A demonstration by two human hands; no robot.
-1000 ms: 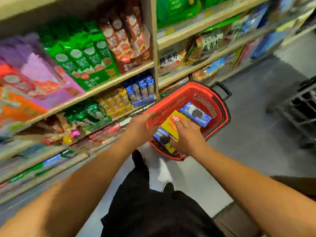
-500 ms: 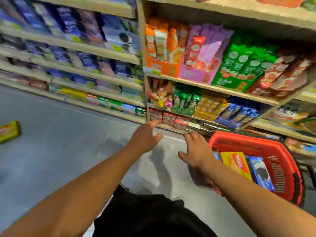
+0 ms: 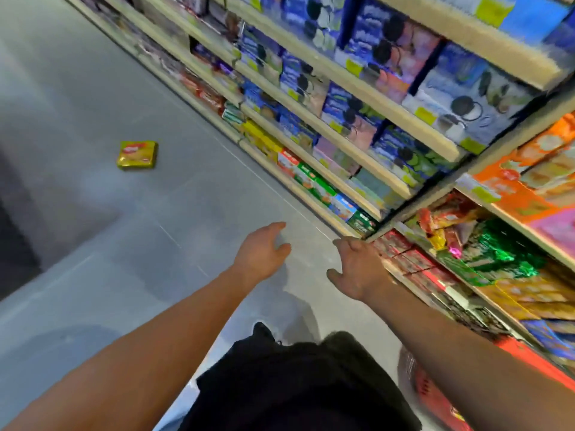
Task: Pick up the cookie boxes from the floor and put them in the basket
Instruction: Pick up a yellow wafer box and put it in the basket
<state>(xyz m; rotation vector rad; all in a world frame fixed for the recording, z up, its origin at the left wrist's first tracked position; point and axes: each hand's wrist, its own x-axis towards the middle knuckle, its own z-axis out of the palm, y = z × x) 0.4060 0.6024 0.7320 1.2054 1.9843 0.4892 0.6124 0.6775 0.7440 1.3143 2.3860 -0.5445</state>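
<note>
Both hands empty: left hand and right hand hang with fingers loosely spread above the grey floor. Flat yellow-green foil-look cookie box lies on that floor, well apart, ahead-left. Red plastic basket sits lower right, I think, mostly hidden. My advice: step closer first, then pinch the box by opposite edges.

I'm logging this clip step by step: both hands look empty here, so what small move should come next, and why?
Probably a step forward and a reach with the left hand toward the yellow cookie box. It lies alone on the grey floor, ahead and to the left, clearly beyond both hands. The right hand is open too, and the red basket sits low on the right.
</note>
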